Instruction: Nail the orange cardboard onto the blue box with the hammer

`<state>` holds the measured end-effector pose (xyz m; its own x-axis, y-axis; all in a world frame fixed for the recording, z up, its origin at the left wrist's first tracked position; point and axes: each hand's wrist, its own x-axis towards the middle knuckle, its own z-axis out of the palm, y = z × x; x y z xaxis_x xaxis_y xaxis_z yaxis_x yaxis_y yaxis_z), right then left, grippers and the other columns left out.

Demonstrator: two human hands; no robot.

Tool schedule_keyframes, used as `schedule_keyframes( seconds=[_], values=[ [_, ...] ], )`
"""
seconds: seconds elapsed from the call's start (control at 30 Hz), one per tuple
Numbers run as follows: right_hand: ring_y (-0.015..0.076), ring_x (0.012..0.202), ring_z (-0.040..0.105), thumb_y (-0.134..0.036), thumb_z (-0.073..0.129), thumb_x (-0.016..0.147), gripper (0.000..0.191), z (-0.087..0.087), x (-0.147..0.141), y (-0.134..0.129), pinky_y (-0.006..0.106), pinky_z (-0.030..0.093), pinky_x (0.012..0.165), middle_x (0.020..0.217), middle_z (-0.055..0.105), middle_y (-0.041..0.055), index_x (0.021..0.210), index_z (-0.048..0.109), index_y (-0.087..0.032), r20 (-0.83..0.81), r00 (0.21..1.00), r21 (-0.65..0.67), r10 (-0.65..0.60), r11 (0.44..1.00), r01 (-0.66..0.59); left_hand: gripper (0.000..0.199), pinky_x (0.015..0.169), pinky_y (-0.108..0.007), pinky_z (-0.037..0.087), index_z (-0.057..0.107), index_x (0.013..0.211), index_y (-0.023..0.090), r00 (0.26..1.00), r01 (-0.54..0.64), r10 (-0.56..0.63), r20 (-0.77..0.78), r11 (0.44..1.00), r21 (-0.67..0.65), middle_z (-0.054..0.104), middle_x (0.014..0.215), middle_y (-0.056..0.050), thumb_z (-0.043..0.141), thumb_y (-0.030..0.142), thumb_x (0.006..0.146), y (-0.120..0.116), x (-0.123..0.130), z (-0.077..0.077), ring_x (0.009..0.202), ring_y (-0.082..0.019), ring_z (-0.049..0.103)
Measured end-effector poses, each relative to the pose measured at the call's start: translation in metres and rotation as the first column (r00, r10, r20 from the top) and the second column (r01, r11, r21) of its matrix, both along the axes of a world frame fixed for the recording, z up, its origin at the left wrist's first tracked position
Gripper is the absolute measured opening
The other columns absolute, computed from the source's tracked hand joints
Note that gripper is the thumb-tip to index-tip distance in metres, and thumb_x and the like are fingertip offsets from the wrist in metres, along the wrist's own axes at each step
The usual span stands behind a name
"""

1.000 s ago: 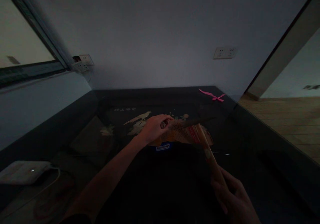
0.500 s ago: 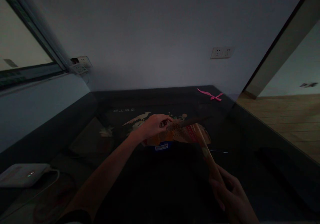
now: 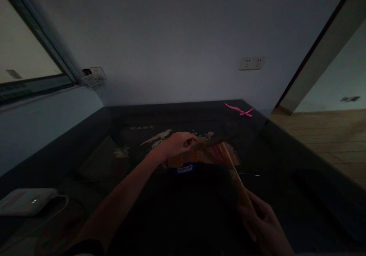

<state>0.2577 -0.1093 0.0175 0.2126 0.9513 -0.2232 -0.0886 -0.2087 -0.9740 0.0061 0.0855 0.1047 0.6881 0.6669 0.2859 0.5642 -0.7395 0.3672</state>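
It is dim, and details are faint. My right hand [image 3: 261, 220], low on the right, is wrapped round a wooden stick [image 3: 236, 178] that slants up and left. The stick's upper end meets a brown and red patterned piece [image 3: 206, 153] lying across the middle of the table; its kind I cannot make out. My left hand [image 3: 180, 143] reaches in from the left, fingers curled together at the patterned piece's upper left edge. What the fingertips hold is hidden. Just below the patterned piece shows a blue thing with a white label [image 3: 185, 168].
On the dark glossy table [image 3: 128, 113], a pink ribbon [image 3: 241, 112] lies at the back right. A white device [image 3: 28, 202] with a cable is at the left. A long dark object [image 3: 323, 195] lies at the right. A bird picture [image 3: 156, 137] shows on the tabletop behind my left hand.
Hardly anything differs. The view has tilted slightly, and both hands keep their places at the stick and the patterned piece.
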Motion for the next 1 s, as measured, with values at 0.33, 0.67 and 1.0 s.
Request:
schedule_keyframes(
  seconds=[0.33,0.67,1.0],
  values=[
    [0.0113,0.045,0.050,-0.041,0.073,0.070,0.058,0.023,0.007,0.014,0.022,0.042,0.039,0.065,0.063,-0.0006,0.121,0.062,-0.016,0.157,0.986,0.058,0.057,0.996,-0.067,0.016,0.072,-0.026,0.051,0.066,0.092,0.018,0.950,-0.124,0.153,0.271,0.985,-0.122,0.070,0.086,-0.002,0.058,0.017,0.078,-0.008,-0.003,-0.018,0.076,-0.013,0.064],
    [0.0153,0.050,0.052,-0.047,0.073,0.065,0.060,0.092,0.012,0.027,0.023,0.042,0.038,0.074,0.067,0.0032,0.120,0.066,-0.022,0.424,0.882,-0.001,0.207,0.974,-0.228,0.009,0.072,-0.030,0.054,0.069,0.082,0.017,0.876,-0.171,0.278,0.393,0.943,-0.286,0.073,0.081,-0.004,0.062,0.020,0.078,-0.010,-0.001,-0.031,0.074,-0.017,0.068],
    [0.0150,0.046,0.050,-0.043,0.069,0.068,0.053,0.114,0.006,0.037,0.024,0.040,0.037,0.066,0.065,0.0017,0.118,0.068,-0.027,0.535,0.786,-0.039,0.311,0.938,-0.345,0.009,0.069,-0.029,0.053,0.070,0.080,0.017,0.877,-0.220,0.317,0.362,0.934,-0.283,0.073,0.079,-0.004,0.063,0.022,0.077,-0.009,-0.001,-0.031,0.072,-0.018,0.068]
  ],
)
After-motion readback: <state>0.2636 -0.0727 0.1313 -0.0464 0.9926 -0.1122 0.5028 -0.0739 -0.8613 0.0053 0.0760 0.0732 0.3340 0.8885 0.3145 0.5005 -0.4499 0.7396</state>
